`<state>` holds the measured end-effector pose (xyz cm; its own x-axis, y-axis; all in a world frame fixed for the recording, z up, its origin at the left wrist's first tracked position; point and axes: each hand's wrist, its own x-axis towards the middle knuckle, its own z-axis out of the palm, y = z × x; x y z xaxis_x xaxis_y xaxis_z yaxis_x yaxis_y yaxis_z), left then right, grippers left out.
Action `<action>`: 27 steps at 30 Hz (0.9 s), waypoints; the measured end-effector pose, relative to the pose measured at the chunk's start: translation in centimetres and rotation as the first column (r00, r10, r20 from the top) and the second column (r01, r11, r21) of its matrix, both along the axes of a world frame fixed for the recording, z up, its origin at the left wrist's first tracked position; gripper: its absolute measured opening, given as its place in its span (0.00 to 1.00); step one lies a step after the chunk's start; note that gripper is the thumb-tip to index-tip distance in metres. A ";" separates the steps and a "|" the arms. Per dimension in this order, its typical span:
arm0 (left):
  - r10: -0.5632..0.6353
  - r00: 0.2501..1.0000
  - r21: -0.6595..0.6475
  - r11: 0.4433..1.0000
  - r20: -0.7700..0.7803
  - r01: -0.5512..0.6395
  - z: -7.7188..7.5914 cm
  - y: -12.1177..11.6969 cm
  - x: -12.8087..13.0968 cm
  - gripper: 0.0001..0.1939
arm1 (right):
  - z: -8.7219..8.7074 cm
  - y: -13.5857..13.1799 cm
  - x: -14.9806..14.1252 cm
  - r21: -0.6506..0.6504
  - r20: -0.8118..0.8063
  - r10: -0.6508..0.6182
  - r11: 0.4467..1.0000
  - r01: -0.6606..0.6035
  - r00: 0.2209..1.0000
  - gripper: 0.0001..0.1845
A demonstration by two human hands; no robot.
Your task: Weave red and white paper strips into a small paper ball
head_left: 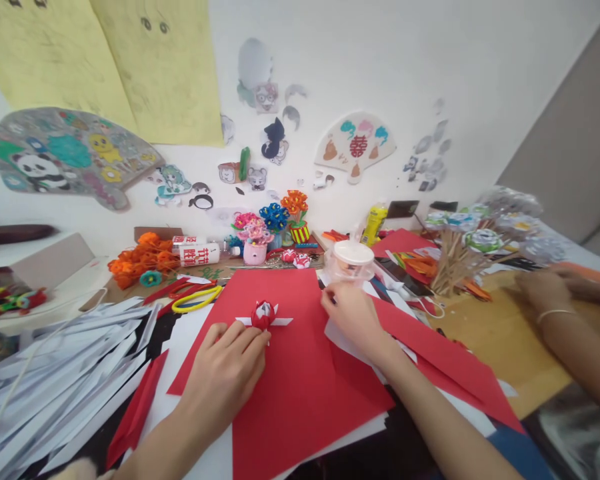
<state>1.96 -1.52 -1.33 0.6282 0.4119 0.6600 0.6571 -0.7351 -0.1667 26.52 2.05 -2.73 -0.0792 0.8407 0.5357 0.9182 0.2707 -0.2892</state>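
A small folded paper flower (pixel 264 313), red with white strips sticking out at both sides, stands over a sheet of red paper (pixel 290 400). My left hand (pixel 230 363) is closed on its lower side, fingertips pinching it from the front. Over the red sheet's right edge, my right hand (pixel 353 317) has its fingers curled together, just in front of a clear plastic cup with a white lid (pixel 351 257). What those fingers hold, if anything, is hidden. Yellow-handled scissors (pixel 197 299) lie left of the flower.
White paper strips (pixel 70 373) pile up at the left. Orange paper flowers (pixel 143 259) and a pink pot (pixel 255 252) line the back. Flowers on brown stems (pixel 455 260) stand at right. Another person's hands (pixel 545 293) rest over a tan surface (pixel 485 333) there.
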 end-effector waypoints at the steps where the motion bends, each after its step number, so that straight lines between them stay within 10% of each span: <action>1: -0.001 1.000 -0.001 1.000 0.004 0.001 -0.1 0.0 0.0 0.11 | -0.1 0.2 0.6 0.002 -0.007 0.011 1.000 -0.011 1.000 0.12; 9: -0.005 1.000 0.002 1.000 0.014 0.005 -0.5 0.2 -0.2 0.13 | 0.4 0.6 0.6 0.054 -0.236 0.197 0.980 -0.189 0.952 0.27; 11: -0.005 1.000 -0.009 1.000 0.015 0.005 -0.5 0.2 -0.2 0.14 | 0.6 0.3 0.9 0.043 -0.247 0.273 0.962 -0.271 0.930 0.17; 19: -0.024 0.999 0.014 1.000 0.032 0.024 -0.6 0.4 -0.1 0.16 | 3.4 0.5 5.3 0.283 -0.485 -0.200 0.885 0.369 0.851 0.16; 27: -0.023 0.999 0.034 0.999 0.035 0.022 -0.5 0.3 -0.2 0.16 | 5.1 2.4 5.8 0.329 -0.464 -0.126 0.895 0.302 0.877 0.27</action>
